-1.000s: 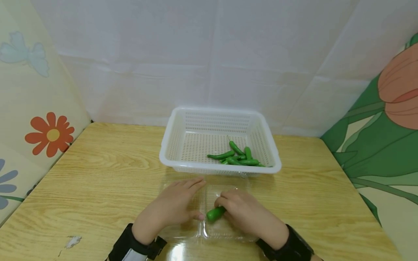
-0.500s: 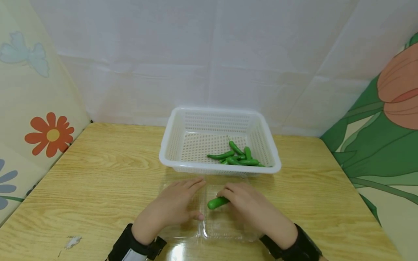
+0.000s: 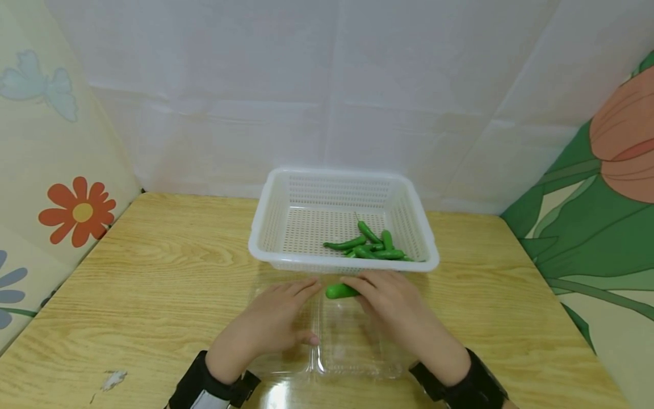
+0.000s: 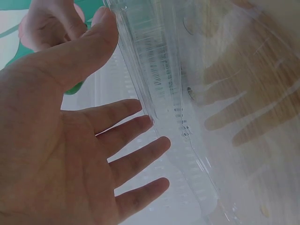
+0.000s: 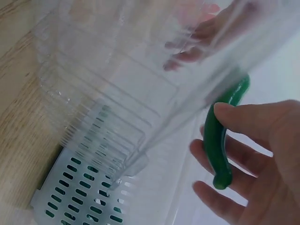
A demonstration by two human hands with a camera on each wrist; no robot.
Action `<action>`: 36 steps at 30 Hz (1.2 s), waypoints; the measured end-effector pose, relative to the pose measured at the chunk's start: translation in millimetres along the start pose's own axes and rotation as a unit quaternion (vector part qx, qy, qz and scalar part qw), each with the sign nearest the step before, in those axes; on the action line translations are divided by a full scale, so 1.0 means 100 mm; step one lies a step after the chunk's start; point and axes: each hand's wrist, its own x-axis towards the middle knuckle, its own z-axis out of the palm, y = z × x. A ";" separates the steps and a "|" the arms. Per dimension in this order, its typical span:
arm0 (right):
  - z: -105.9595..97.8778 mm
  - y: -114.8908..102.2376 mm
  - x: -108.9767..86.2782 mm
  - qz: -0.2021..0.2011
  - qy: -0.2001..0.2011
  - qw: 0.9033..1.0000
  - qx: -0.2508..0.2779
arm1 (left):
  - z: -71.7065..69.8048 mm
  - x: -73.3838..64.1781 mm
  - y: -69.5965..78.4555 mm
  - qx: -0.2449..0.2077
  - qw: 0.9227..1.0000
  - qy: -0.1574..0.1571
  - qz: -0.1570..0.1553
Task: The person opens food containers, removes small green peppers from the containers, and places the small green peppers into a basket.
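My right hand (image 3: 395,309) pinches a green chili pepper (image 3: 339,291) between thumb and fingers, above the far part of a clear plastic container (image 3: 352,343). In the right wrist view the thumb lies across the curved pepper (image 5: 216,140), its knobby end pointing down. My left hand (image 3: 268,324) is over the left half of the container, fingers extended and spread. The left wrist view shows that left palm (image 4: 70,140) holding nothing, its thumb and fingertips near the container's edge (image 4: 133,65); contact is hard to tell.
A white perforated basket (image 3: 306,259) stands just behind the container, with several green chili peppers (image 3: 370,248) in its right front. All sits on a wood-grain table (image 3: 168,267). A white sheet (image 3: 327,102) hangs behind; printed panels (image 3: 46,142) flank both sides.
My right hand has carried the chili pepper up and away from the container's middle towards the basket. The left hand has stayed put, and so have the peppers in the basket.
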 end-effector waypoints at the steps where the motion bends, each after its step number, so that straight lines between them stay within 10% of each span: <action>1: 0.00 0.01 0.00 0.001 0.006 1.000 0.000 | 0.00 0.00 0.00 0.000 1.000 0.000 0.001; 11: -0.01 0.07 0.03 0.017 0.088 0.996 0.003 | -0.02 -0.01 0.02 -0.011 1.000 -0.001 -0.003; 36: 0.03 0.21 -0.02 0.096 0.146 0.985 0.009 | 0.01 -0.01 0.00 -0.002 1.000 -0.009 -0.010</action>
